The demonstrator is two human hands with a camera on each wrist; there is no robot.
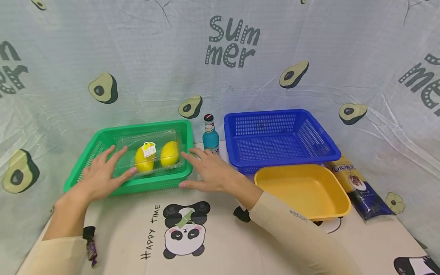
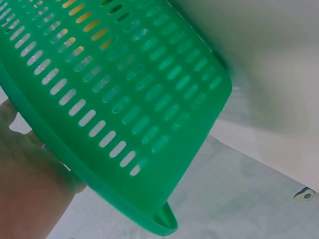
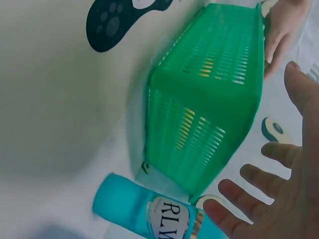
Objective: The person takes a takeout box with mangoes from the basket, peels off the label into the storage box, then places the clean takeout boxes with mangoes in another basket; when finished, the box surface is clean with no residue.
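Observation:
Inside the green basket (image 1: 176, 179) lies a clear plastic box (image 1: 125, 160) with two yellow fruits (image 1: 169, 154) in it and a white label on the lid. My left hand (image 1: 99, 177) reaches over the basket's left part, fingers spread and thumb over the box's front edge. In the left wrist view that hand (image 2: 30, 184) is partly hidden behind the basket rim. Off the basket's right end, my right hand (image 1: 213, 173) has its fingers stretched out and apart, fingertips close to the rim. The right wrist view shows its palm (image 3: 279, 209) with nothing in it.
A teal bottle (image 1: 211, 139) stands between the green basket and a blue basket (image 1: 283, 149). In front of that sits a yellow tray (image 1: 299, 191), with a blue-and-gold packet (image 1: 359, 187) beside it. A purple-wrapped candy (image 1: 91, 248) lies at the left front.

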